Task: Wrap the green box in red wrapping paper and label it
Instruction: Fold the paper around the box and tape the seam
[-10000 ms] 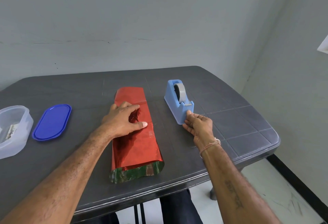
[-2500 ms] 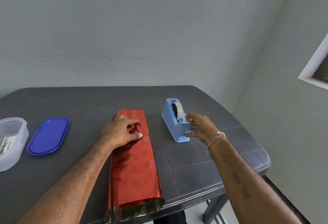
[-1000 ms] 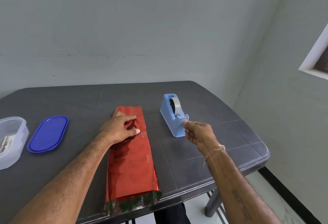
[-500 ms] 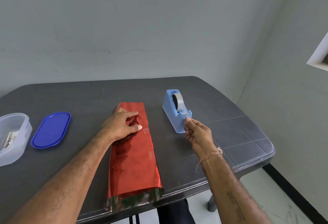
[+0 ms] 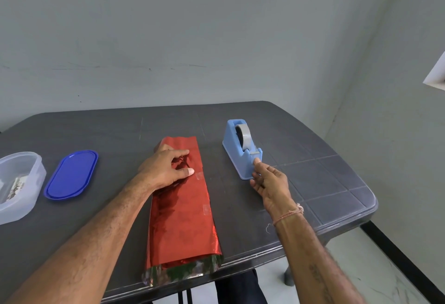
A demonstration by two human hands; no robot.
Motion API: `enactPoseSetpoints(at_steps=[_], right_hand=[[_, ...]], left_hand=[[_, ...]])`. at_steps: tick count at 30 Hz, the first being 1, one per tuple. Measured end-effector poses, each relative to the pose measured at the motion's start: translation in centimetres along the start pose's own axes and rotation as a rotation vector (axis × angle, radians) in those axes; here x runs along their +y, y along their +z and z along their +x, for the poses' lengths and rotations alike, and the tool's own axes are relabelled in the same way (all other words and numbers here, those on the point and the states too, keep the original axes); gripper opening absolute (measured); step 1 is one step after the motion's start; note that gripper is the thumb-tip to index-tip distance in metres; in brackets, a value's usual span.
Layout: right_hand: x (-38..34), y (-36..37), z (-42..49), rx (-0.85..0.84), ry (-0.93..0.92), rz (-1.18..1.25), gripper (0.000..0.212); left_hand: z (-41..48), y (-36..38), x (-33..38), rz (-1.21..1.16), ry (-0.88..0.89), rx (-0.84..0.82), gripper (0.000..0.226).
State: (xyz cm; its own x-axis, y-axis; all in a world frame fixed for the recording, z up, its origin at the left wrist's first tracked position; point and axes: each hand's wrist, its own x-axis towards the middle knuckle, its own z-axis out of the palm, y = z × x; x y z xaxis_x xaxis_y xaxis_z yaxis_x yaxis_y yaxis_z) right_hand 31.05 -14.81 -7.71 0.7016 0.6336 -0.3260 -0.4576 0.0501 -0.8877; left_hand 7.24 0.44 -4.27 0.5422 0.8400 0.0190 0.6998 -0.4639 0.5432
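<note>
Pressing with spread, unclenched fingers, the left hand (image 5: 166,169) pins the red wrapping paper (image 5: 183,219) around the green box (image 5: 183,273), left of the tape dispenser (image 5: 240,149). The right hand (image 5: 269,183) has returned to the dispenser's cutter; whether it pinches tape is unclear. Another seam strip appears due.

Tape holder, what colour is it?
The tape holder is light blue, holding a grey tape roll. Seen best in the head view.

A person's left hand (image 5: 166,169) presses on the long red wrapping paper (image 5: 183,219) lying on a dark table (image 5: 325,183), while the right hand (image 5: 269,183) touches the near end of a blue tape dispenser (image 5: 238,156). A blue lid (image 5: 71,175) and a clear container (image 5: 16,193) sit at the left.
</note>
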Motion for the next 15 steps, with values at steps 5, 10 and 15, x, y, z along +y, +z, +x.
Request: enactPoseSetpoints(at_steps=[5, 10, 15], right_hand=[[0.9, 0.2, 0.4, 0.013, -0.122, -0.057, 0.02], [1.8, 0.9, 1.6, 0.141, -0.188, -0.148, 0.02], [2.4, 1.0, 1.5, 0.259, -0.21, -0.262, 0.018]], left_hand=[[0.2, -0.1, 0.0, 0.003, 0.005, -0.007, 0.067], [0.3, 0.0, -0.1, 0.022, 0.003, -0.004, 0.067], [0.2, -0.1, -0.1, 0.025, 0.007, -0.006, 0.066]])
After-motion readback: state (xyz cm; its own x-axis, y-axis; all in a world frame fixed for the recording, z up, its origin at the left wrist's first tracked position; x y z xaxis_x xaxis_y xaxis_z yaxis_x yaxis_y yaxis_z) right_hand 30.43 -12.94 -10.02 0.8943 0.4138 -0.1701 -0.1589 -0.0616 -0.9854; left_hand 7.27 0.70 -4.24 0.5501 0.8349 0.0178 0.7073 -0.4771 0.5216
